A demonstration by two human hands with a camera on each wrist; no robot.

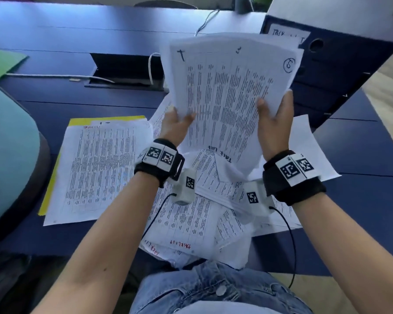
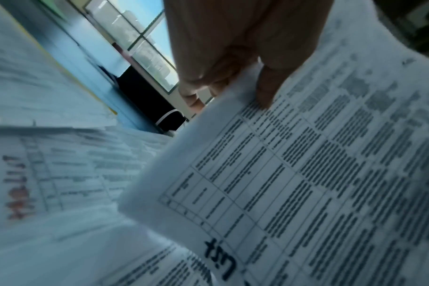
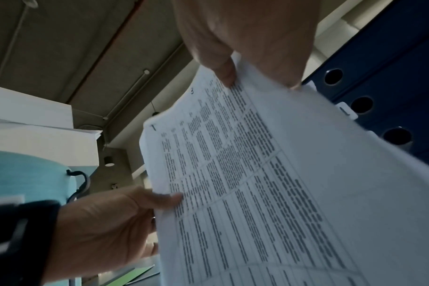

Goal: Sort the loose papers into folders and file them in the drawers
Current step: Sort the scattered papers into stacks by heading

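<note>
done: some sheets lie on the yellow folder (image 1: 55,177) | now: left hand (image 1: 175,125) and right hand (image 1: 273,123) both grip a paper bunch (image 1: 227,91) above the surface (image 1: 77,105) | left: loose pile (image 1: 191,223), blue drawers (image 1: 322,71) unfilled

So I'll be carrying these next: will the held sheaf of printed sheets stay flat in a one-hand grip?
Probably not. The sheaf already bows between the left hand and right hand, so it looks floppy. Its top edges are fanned unevenly, so sheets may slip apart. It seems light, since thumbs and fingers alone pinch it.
</note>
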